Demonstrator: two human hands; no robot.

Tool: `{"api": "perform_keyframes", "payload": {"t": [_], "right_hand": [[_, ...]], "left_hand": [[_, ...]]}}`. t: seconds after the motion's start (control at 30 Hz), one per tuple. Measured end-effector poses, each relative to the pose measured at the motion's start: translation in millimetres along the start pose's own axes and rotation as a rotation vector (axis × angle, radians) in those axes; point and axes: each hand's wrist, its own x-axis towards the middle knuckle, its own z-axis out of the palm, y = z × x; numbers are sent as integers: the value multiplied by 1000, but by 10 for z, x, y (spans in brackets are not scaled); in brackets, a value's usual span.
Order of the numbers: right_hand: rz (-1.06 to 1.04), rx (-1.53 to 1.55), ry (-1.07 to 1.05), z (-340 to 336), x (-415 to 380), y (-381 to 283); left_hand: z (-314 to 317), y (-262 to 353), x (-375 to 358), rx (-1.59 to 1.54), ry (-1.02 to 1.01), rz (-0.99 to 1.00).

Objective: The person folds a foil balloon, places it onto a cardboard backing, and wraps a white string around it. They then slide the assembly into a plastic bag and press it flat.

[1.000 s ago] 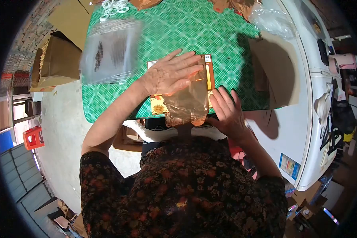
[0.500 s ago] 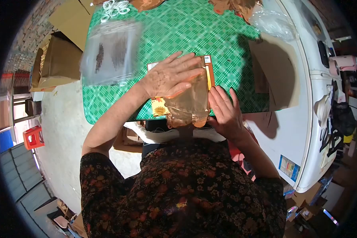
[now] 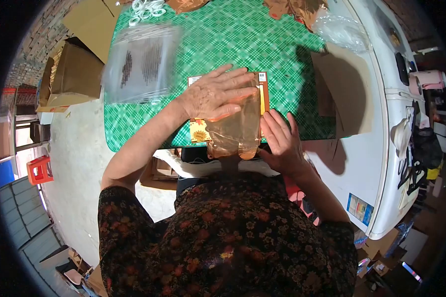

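Note:
A glossy, see-through amber piece with rounded lower ends lies over a yellow and brown printed card at the near edge of the table. Its exact kind is hard to make out. My left hand rests flat across its upper part, fingers stretched to the right, covering much of the card. Along the right side of the amber piece, my right hand has its fingers extended, fingertips close to the card's edge. Neither hand is closed around anything.
A green checked cloth covers the table. Stacked clear plastic sleeves lie left, white rings behind them. Brown crumpled material and clear plastic sit at the far right. A cardboard box stands left, a white appliance right.
The view has shifted very slightly. Both hands keep nearly the same place on and beside the amber piece.

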Motion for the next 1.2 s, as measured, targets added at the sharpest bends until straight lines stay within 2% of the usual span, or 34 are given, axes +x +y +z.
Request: {"api": "perform_keyframes", "payload": {"t": [0.13, 0.23, 0.37, 0.43, 0.63, 0.73, 1.0, 1.2], "right_hand": [[12, 119, -31, -149, -84, -27], [72, 79, 58, -136, -35, 93], [103, 9, 85, -222, 402, 149], [95, 8, 78, -3, 554, 339], [77, 5, 93, 109, 578, 407], [77, -11, 83, 152, 572, 412], [65, -46, 72, 194, 598, 443], [58, -110, 58, 174, 795, 455]], "left_hand": [[-52, 30, 82, -30, -16, 96], [-7, 46, 148, -56, -20, 139], [13, 68, 188, -79, -7, 141], [38, 49, 177, -75, 9, 139], [32, 53, 178, -96, 57, 145], [20, 68, 144, -39, 0, 105], [30, 245, -215, 39, 48, -115], [25, 158, -248, 84, 73, -165]]}}
